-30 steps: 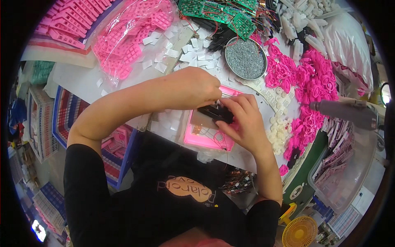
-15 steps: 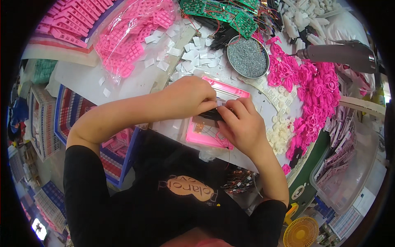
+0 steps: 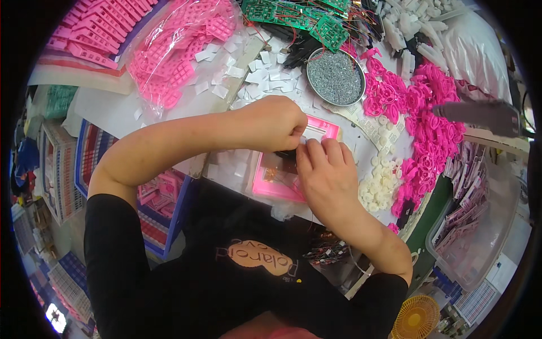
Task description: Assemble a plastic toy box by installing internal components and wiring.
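Note:
Both hands meet over a pink plastic casing (image 3: 261, 186) on the worktable. My left hand (image 3: 280, 121) is closed, its fingertips bent down at the middle of the casing. From the other side comes my right hand (image 3: 328, 178), fingers curled and pressed together beside the left fingertips. A black part (image 3: 287, 157) lies in the casing, partly under the hands. Some white, perhaps a small piece, shows between the fingertips; what they grip is mostly hidden. Thin wires show in the casing's near part.
Behind the hands stand white pads (image 3: 271, 76), a round dish of small screws (image 3: 336, 78) and green circuit boards (image 3: 329, 33). Rightward lie pink plastic parts (image 3: 429, 118), white round pieces (image 3: 378, 183) and a blurred power screwdriver (image 3: 480, 117). A bag of pink keypads (image 3: 169, 62) is at left.
The right hand has turned more back-up, its fingers drawn closer together over the casing. The left fist has shifted slightly right. The screwdriver has swung nearer and right, now blurred.

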Available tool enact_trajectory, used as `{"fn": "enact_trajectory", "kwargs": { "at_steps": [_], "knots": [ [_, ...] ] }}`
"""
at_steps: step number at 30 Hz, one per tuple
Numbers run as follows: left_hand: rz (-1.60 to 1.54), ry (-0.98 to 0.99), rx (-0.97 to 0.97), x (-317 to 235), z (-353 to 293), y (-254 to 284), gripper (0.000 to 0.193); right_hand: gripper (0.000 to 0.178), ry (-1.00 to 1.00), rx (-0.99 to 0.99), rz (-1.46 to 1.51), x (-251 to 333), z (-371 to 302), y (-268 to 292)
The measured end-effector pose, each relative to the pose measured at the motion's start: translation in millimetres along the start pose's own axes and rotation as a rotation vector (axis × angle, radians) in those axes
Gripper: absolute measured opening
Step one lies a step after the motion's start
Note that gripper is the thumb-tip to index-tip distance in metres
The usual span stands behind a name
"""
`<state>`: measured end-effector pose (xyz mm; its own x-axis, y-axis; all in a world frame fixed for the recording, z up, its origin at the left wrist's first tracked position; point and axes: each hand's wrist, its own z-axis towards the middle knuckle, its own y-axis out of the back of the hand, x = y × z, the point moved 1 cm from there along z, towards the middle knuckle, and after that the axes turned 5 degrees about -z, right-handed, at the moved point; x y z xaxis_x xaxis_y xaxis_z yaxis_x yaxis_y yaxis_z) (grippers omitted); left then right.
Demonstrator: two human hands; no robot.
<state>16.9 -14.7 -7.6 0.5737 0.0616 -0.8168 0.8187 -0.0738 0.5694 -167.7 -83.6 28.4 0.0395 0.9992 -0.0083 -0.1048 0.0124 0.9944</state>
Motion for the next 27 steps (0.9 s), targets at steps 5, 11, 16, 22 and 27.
{"fn": "enact_trajectory", "kwargs": {
  "at_steps": [5, 11, 16, 22, 27],
  "knots": [
    [0.065, -0.009, 0.112, 0.5, 2.8, 8.7, 0.019, 0.046, -0.050, -0.262, 0.440, -46.4, -15.5, 31.9],
    [0.476, -0.110, -0.293, 27.2, 88.6, 22.0, 0.020, 0.045, -0.554, -1.520, 0.117, -180.3, -95.9, 83.6],
    [0.661, 0.032, -0.096, 46.8, 118.4, 2.3, 0.018, 0.045, -0.555, -1.130, 1.301, -209.3, -89.6, 69.4],
    [0.295, -0.200, -0.401, 17.2, 68.2, 21.9, 0.015, 0.047, -0.641, -1.189, 0.085, -159.1, -59.8, 62.9],
    [0.094, -0.119, -0.286, 9.1, -4.5, 24.1, 0.018, 0.053, -0.224, -0.682, 0.557, -78.6, -41.7, 13.6]
  ]
}}
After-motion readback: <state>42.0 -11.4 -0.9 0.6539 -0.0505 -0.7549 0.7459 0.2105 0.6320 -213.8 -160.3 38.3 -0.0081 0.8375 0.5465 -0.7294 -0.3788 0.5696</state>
